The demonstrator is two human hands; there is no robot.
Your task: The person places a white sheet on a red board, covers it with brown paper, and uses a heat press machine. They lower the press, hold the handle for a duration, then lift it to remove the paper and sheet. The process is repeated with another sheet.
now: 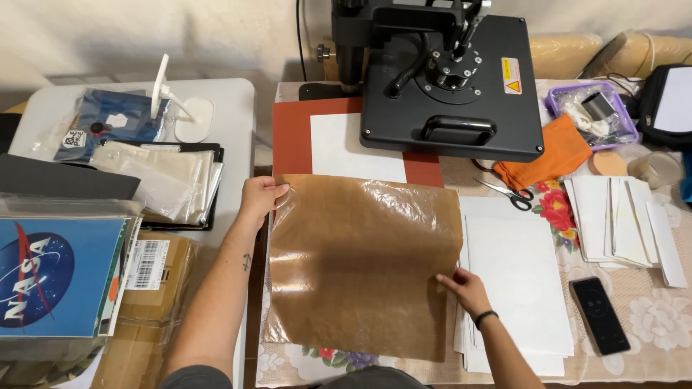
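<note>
Nearest the lens: two bare forearms reaching up from the bottom edge over a bench (649, 360) covered in a flowered cloth. Between them, a large brown translucent sheet (360, 266), lying mostly flat on the bench just in front of the black heat press (450, 79), overlapping a stack of white paper (519, 281) along its right edge. Left hand (259, 198) curled on the sheet's upper left corner, fingers pinching that corner, which lifts and glints. Right hand (468, 290) lower down on the right edge, fingers spread and pressed flat on or just under the border; whether actually pinching, hard to tell.

Likely very light, thin and limp: creased, glossy, see-through in places, so probably slick and quick to curl, crinkle or drift with any draught. Probably tears or folds if dragged by one point. Best held at two opposite corners or edges, kept taut, as here.

Around it: a red mat with a white sheet under the press, scissors (508, 193), an orange cloth (555, 155), a dark phone (600, 315), cardboard boxes at the left.
</note>
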